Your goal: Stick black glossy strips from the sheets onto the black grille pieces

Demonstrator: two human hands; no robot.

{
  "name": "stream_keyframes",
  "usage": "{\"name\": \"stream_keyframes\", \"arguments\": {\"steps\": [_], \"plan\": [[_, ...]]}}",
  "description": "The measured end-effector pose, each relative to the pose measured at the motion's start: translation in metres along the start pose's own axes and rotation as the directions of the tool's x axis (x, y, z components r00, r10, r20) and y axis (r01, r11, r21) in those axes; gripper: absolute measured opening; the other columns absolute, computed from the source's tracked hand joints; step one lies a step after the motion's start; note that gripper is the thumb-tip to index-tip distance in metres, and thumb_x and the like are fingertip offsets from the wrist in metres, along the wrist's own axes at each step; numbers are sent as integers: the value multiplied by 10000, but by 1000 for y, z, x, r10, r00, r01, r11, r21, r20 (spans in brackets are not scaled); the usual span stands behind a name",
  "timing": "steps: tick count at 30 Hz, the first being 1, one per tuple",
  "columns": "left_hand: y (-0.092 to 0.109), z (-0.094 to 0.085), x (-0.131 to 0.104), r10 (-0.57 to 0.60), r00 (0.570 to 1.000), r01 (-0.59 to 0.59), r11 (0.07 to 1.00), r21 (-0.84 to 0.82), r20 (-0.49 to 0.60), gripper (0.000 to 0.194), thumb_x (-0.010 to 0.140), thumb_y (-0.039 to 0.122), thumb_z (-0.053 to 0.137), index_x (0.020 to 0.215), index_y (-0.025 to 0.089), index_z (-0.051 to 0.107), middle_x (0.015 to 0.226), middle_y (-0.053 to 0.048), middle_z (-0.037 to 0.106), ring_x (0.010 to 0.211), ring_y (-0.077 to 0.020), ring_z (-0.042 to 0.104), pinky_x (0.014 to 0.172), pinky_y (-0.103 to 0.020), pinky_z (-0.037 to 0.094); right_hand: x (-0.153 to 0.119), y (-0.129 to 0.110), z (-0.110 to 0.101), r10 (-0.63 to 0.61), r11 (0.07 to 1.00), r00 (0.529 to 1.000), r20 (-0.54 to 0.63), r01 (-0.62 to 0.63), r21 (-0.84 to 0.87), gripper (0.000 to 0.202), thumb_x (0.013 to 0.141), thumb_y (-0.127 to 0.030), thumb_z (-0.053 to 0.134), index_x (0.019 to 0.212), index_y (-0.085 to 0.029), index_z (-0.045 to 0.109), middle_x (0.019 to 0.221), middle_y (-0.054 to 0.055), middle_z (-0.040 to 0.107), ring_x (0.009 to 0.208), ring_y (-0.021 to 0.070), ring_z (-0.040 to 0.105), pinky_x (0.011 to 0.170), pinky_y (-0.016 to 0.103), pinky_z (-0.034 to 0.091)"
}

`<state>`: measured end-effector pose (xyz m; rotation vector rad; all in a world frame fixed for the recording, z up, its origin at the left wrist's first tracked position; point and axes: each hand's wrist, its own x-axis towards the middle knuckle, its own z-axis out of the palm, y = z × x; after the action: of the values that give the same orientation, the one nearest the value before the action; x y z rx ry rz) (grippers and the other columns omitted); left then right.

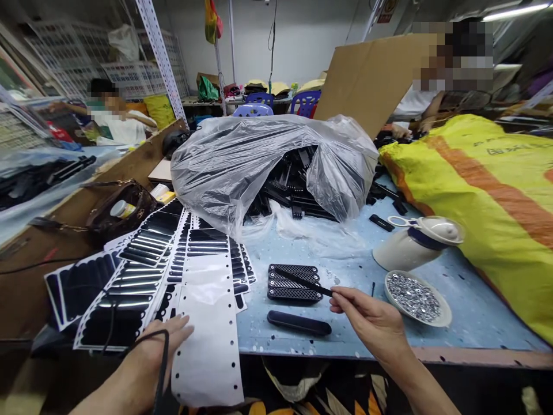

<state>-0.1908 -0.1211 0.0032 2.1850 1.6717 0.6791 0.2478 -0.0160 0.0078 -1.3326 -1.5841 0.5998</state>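
Note:
My right hand [367, 317] pinches one end of a thin black strip [305, 280] between thumb and fingers. The strip's other end reaches over a row of black perforated pieces [294, 293] with small round metal fittings at their ends. In front of them lies a smooth, rounded black bar [299, 323]. On the left, my left hand [162, 346] rests with fingers stretched out at the edge of a white backing sheet [209, 323]. Sheets of black stickers [147, 282] lie fanned out beside and beneath it. A dark cord passes over my left wrist.
A plastic bag [216, 167] of black parts stands behind. To the right are a bowl [444, 314] of small shiny metal pieces, a white mug [397, 251] with a lid and a yellow sack [488, 173]. A brown handbag [121, 210] sits left. Two people work farther back.

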Motion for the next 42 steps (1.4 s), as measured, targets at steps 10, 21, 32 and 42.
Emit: {"name": "stream_keyframes", "arguments": {"steps": [10,21,32,42], "plan": [[154,56,138,-285,853,459,13,-888,436,531,608,516,862,879,99,677,618,-64,688,460,-162,647,354,-185,396,-12,-67,-6,-433,895,896,101,441,-73,227,918,-81,578,1014,-208,739,677,14,696,564,137,661,547,222,551],[148,67,146,-310,876,399,40,-916,368,336,527,189,852,819,97,715,683,-9,651,464,-122,629,379,-189,441,-13,-64,-35,-140,982,974,175,159,-99,170,843,-264,734,1001,-220,779,871,61,786,659,198,730,613,291,631],[156,74,144,-312,884,379,45,-924,348,332,556,214,840,843,103,716,705,-12,649,480,-127,640,394,-199,473,2,-53,9,-434,885,838,329,465,-15,143,954,-218,617,965,-152,743,763,85,733,655,192,689,582,292,554],[153,76,145,-315,888,362,29,-932,336,365,559,242,863,857,100,707,702,-10,651,483,-120,636,417,-204,496,0,-46,10,-411,887,849,332,457,-70,141,962,-205,580,950,-157,712,741,77,706,636,185,655,564,287,536]]}}
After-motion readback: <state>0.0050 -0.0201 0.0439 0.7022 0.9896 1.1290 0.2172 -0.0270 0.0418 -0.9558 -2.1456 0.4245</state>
